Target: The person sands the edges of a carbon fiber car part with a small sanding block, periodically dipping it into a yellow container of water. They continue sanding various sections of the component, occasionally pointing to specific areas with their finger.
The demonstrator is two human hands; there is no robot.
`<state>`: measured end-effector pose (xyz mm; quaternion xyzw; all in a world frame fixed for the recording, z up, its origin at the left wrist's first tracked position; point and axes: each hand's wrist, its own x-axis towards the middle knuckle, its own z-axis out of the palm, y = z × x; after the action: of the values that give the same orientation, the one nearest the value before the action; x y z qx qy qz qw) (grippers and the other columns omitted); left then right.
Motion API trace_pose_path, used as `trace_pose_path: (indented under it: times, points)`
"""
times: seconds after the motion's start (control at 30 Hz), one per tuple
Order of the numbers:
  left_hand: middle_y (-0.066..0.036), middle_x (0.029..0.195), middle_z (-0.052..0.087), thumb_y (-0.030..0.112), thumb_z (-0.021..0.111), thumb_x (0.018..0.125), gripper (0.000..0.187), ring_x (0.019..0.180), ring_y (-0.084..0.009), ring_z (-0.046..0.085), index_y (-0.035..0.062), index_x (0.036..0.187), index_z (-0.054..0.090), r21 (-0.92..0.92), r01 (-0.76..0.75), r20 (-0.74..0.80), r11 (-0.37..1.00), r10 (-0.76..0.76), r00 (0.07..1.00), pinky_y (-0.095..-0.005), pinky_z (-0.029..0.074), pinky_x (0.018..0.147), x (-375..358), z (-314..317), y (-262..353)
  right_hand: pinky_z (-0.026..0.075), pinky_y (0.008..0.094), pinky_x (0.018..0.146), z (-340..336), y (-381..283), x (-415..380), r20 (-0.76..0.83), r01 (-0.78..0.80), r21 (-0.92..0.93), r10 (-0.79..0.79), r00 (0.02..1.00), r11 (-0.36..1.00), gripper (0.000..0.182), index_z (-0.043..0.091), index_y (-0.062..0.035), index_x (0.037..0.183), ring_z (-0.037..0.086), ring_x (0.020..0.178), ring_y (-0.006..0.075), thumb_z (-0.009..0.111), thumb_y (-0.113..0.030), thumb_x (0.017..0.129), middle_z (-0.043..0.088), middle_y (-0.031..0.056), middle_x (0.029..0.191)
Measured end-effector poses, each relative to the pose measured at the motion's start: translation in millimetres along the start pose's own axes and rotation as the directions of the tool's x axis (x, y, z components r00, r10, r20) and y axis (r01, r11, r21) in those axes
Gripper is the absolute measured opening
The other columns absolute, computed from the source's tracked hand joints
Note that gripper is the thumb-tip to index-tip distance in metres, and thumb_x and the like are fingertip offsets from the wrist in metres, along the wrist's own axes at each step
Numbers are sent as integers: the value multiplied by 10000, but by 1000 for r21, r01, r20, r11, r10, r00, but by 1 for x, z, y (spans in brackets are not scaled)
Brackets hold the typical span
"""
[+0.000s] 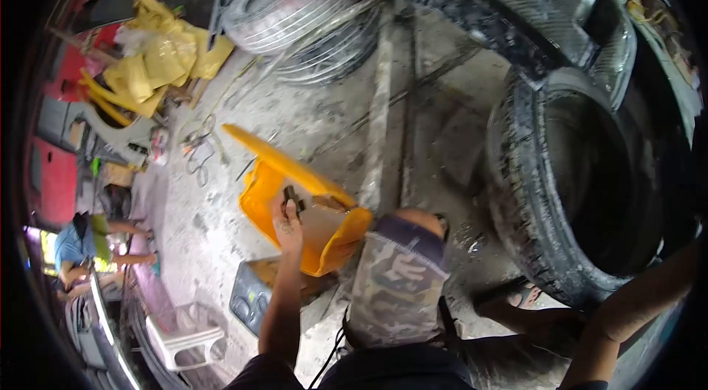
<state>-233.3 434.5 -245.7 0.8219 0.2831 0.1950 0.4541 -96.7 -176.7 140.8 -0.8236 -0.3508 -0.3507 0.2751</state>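
near the lower edge: a knee in camouflage shorts [398, 283] is rising in the middle, likely the person sitting or crouching low to work at floor level; one knee is showing.
left hand: the left hand [287, 224] is reaching forward from the near centre and is gripping a small dark tool [293, 198], fingers closed around it, its tip pointing into the box, so the hand appears to be putting in or taking out.
right hand: only the right forearm [627, 301] is showing at the near right, stretching toward the tyre; the hand itself is running out of view, so i cannot tell how its fingers are standing.
yellow box: one yellow plastic box [324, 239] is sitting on the concrete floor [310, 117] just beyond the knee, its lid [276, 158] standing open and tilted far-left, which is keeping the inside reachable.
near left: one white plastic stool [184, 335] is standing by one grey case [251, 298], both within reach of the seat.
right: one large black tyre [582, 183] is lying beside the person, with a sandalled foot [525, 296] just at its near edge.
far left: a heap of yellow plastic sheeting [158, 58] is lying piled out of the way.
far centre: coils of wire or hose [310, 29] are lying stacked against the far side; their count is not clear.
left edge: one other person in a blue top [74, 246] is sitting apart.
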Motion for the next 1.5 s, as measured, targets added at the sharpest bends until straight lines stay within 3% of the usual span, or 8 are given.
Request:
trace_pose_path:
  times: [0.13, 0.17, 0.2, 0.23, 0.3, 0.67, 0.9, 1.5]
  points:
    - [-222, 1024, 695, 95, 603, 944, 356, 847, -439, 644, -13, 1282, 622, 650, -633, 263, 421, 656, 707, -482, 538, 796, 84, 42, -172, 502, 266, 709, 16, 34, -27, -276, -481, -115, 437, 856, 869, 634, 654, 26, 1177, 591, 801, 106, 709, -552, 923, 672, 64, 1033]
    - [-228, 979, 712, 64, 607, 897, 284, 911, -436, 658, -35, 1152, 684, 381, -66, 207, 922, -16, 978, -506, 523, 879, 72, 60, -138, 481, 243, 669, 21, 36, -27, -244, -553, -84, 521, 818, 829, 544, 671, -10, 1218, 576, 750, 90, 696, -485, 953, 669, 34, 1026]
    - [-234, 933, 733, 80, 629, 882, 204, 928, -406, 687, -39, 1020, 722, 547, -251, 190, 799, 173, 966, -486, 538, 859, 56, 79, -134, 459, 221, 630, 29, 42, -23, -229, -626, -40, 603, 764, 778, 463, 688, -46, 1259, 561, 700, 74, 684, -417, 983, 666, 5, 1020]
    - [-213, 850, 742, 111, 658, 867, 176, 817, -401, 715, -42, 917, 729, 131, 484, -392, 865, -403, 827, -462, 562, 760, 103, 124, -208, 474, 231, 646, 43, 42, -23, -276, -663, 10, 639, 718, 749, 501, 679, -39, 1257, 569, 718, 78, 693, -452, 973, 658, 9, 998]
    - [-223, 874, 740, 121, 664, 864, 189, 847, -407, 713, -42, 935, 730, 523, -73, 338, 849, -127, 933, -466, 556, 779, 80, 111, -250, 514, 281, 708, 60, 51, -13, -336, -716, 99, 700, 630, 692, 541, 659, -18, 1249, 616, 803, 146, 687, -486, 979, 681, 73, 1012]
    - [-254, 1058, 689, 51, 625, 935, 262, 1001, -424, 673, -47, 1176, 655, 597, -390, 401, 701, 160, 902, -460, 522, 906, 16, -142, 154, 458, 254, 804, 171, 119, -38, -331, -421, 777, 872, 360, 469, 747, 499, 35, 1216, 537, 860, 117, 775, -578, 890, 574, 44, 933]
    - [-183, 1107, 645, 65, 634, 977, 366, 1038, -356, 631, 43, 1342, 611, 175, -901, 515, 397, 743, 427, -403, 494, 945, -47, 33, 436, 509, 458, 893, 173, 109, -38, -250, -571, 674, 872, 420, 469, 759, 662, 121, 982, 699, 980, 420, 586, -634, 977, 697, 347, 969]
    - [-120, 860, 447, -22, 598, 965, 410, 709, -220, 466, -48, 1375, 608, -230, -912, 198, 338, 934, 296, -340, 425, 641, -88, 271, 457, 452, 475, 623, 178, 112, -34, -367, -474, 695, 834, 412, 541, 633, 582, 92, 748, 574, 611, 368, 674, -489, 982, 602, 285, 682]
